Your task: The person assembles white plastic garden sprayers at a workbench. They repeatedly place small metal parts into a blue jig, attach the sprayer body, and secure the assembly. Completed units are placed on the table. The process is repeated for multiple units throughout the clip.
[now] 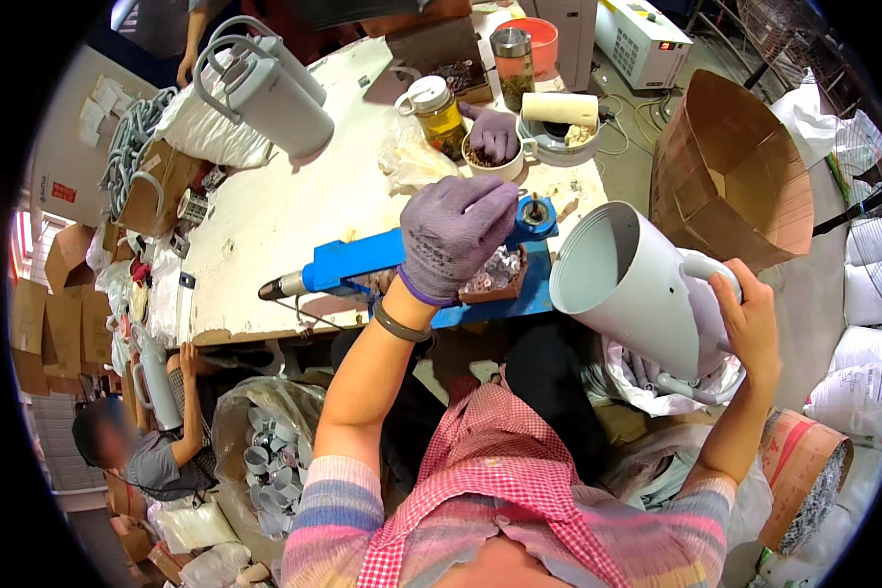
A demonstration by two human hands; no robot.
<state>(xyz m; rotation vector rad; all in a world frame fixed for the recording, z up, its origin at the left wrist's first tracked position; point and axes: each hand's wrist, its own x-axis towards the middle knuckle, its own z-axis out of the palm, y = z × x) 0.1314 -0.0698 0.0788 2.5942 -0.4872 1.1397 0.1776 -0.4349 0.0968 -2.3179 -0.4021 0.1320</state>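
Note:
My left hand (458, 233), in a grey-purple knit glove, is over the middle of a blue power tool (358, 263) with a metal nose. Its fingers are drawn together toward a blue upright end with a metal pin (535, 210); what they pinch, if anything, is hidden. At the right, my bare right hand (750, 318) grips the handle of a grey plastic watering can (637, 289). The can is tilted, its wide open end facing left. Beneath the left hand's fingers stands a small box of shiny clear or metal pieces (498, 272).
A purple glove (493, 134) lies on a white cup (500, 169) of small brown parts, beside drink jars. Two grey cans (274, 103) stand at the table's far left. A tall carton (730, 167) is at the right; bags of grey parts (269, 461) flank me. Another person (157, 451) works left.

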